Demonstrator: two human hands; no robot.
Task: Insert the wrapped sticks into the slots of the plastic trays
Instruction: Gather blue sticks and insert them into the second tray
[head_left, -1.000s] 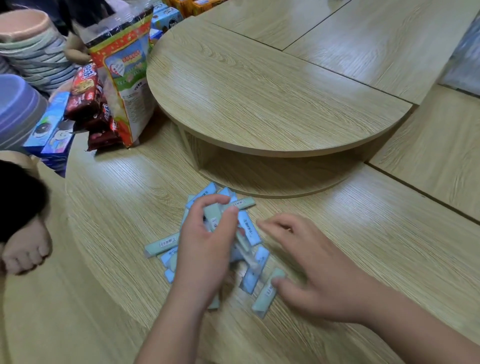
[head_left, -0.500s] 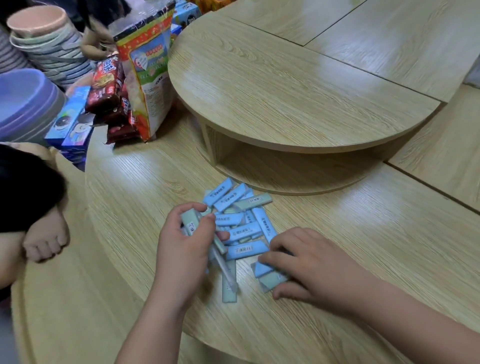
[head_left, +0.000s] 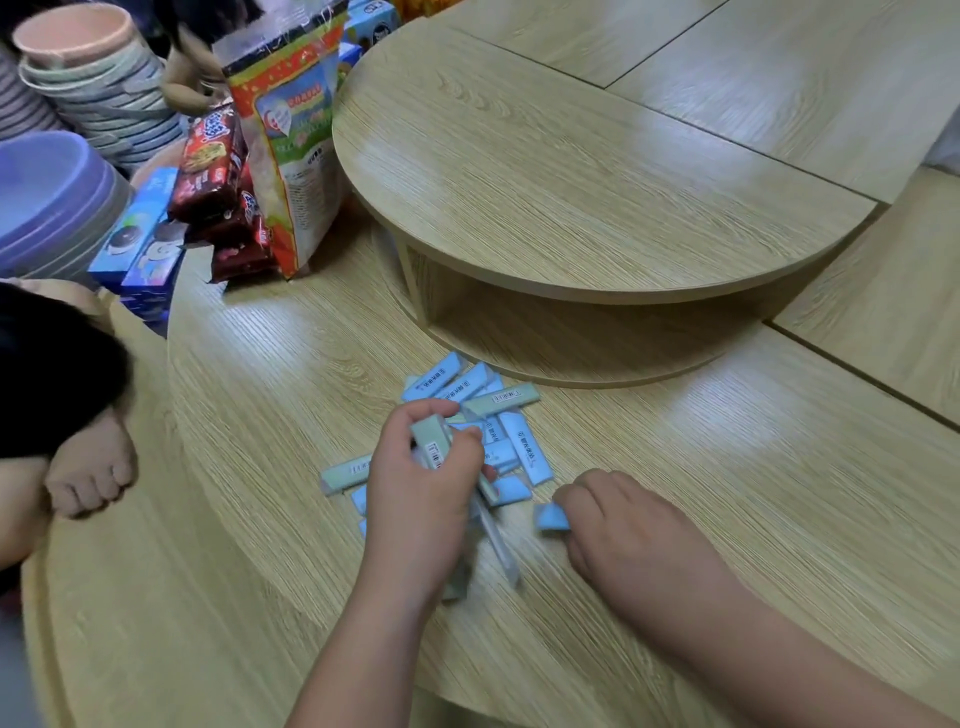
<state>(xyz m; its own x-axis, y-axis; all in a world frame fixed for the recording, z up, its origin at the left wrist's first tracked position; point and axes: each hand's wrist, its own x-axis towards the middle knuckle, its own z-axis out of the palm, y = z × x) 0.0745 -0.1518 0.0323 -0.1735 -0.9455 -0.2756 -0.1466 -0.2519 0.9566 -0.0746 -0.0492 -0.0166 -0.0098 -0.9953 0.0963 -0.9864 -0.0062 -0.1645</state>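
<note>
The left hand (head_left: 421, 499) is raised just above the light wooden tabletop (head_left: 727, 493), fingers curled around a pale green wrapped stick (head_left: 434, 441) and a clear plastic strip (head_left: 498, 545), which may be a tray; it is too blurred to show any slots. The right hand (head_left: 623, 530) rests knuckles-up on the wood, its fingertips pinching a small blue wrapped stick (head_left: 550, 518). A loose pile of blue and green wrapped sticks (head_left: 519, 441) lies between and beyond the hands. At far left, a stack of purple plastic bowls (head_left: 47, 197) sits nested.
</note>
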